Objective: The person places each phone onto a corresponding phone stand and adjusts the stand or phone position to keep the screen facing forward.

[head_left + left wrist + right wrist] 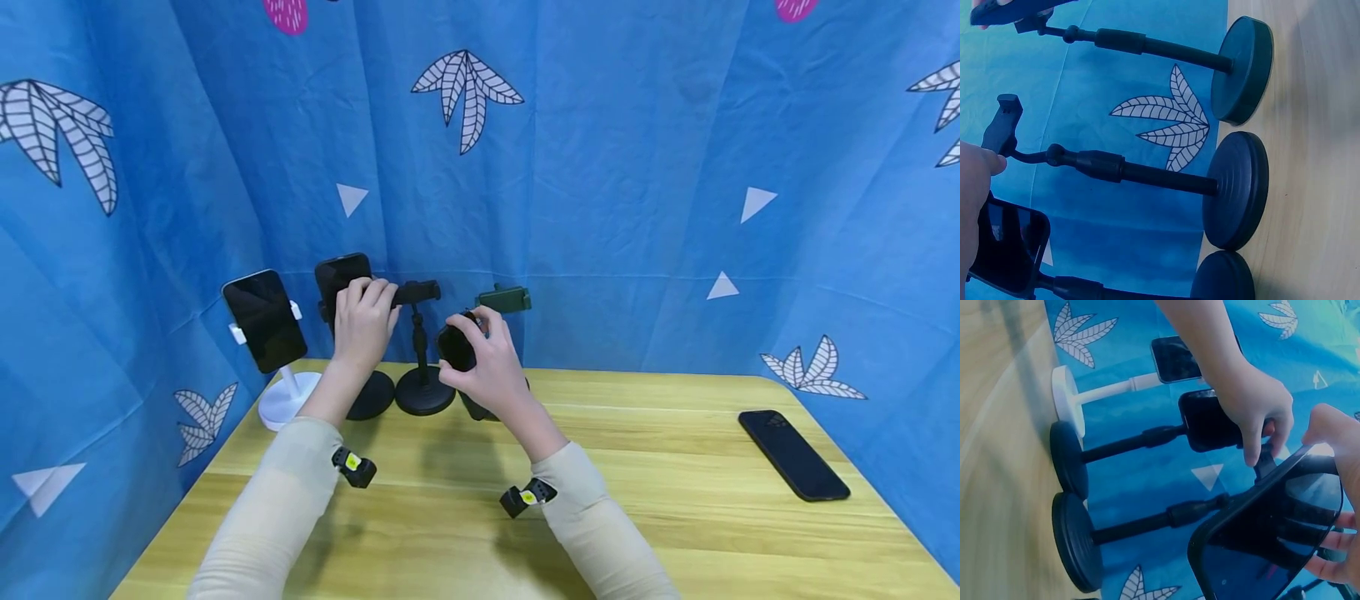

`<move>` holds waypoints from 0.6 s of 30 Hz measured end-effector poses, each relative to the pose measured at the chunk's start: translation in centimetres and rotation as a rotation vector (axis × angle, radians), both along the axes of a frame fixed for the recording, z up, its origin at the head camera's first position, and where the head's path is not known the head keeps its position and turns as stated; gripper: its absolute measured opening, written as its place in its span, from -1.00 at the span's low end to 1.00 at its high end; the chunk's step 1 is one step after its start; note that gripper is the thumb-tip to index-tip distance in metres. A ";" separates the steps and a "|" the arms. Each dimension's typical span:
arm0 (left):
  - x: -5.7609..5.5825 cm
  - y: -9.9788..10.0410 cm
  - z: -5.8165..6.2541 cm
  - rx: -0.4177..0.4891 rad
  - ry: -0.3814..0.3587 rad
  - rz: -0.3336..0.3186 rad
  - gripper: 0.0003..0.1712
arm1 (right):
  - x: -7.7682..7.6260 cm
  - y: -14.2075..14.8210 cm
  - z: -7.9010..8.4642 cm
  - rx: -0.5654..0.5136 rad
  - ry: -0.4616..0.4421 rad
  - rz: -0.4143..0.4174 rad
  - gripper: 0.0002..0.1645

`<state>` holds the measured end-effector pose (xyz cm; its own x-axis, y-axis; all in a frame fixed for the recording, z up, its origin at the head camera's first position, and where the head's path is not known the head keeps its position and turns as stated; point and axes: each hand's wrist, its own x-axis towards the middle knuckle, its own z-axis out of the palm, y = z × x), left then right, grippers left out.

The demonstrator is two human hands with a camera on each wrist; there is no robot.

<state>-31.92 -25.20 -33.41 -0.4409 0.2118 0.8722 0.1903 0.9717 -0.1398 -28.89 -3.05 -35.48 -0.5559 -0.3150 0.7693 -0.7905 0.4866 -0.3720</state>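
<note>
In the frame's middle, a black phone [455,348] is pinched by the fingers [470,327] of the right hand [491,364]; a black phone-stand clamp [420,291] is pinched by the left hand [363,323].

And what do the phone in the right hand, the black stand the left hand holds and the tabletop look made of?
Phone: likely glossy glass front, given its reflections. Black stand: seemingly matte plastic, from its dull sheen; the pole could be metal. Tabletop: smooth wood or wood-look laminate, with grain streaks.

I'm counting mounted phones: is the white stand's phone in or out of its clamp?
In: the phone sits between two white clamp ends.
</note>
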 end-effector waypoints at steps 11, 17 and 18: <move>0.0 -0.1 0.0 0.013 0.017 -0.022 -0.65 | -0.6 -1.4 1.1 0.008 0.068 0.000 -0.39; -0.2 -0.2 -0.1 0.016 0.024 -0.036 -0.64 | -0.8 -2.0 1.8 -0.016 0.087 0.014 -0.40; -0.2 -0.2 -0.1 0.017 0.025 -0.038 -0.64 | -0.9 -2.1 1.9 -0.017 0.086 0.015 -0.40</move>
<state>-32.12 -25.39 -33.49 -0.4107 0.2135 0.8864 0.2240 0.9660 -0.1289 -29.77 -5.19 -33.53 -0.4826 -0.3093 0.8194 -0.8269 0.4691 -0.3100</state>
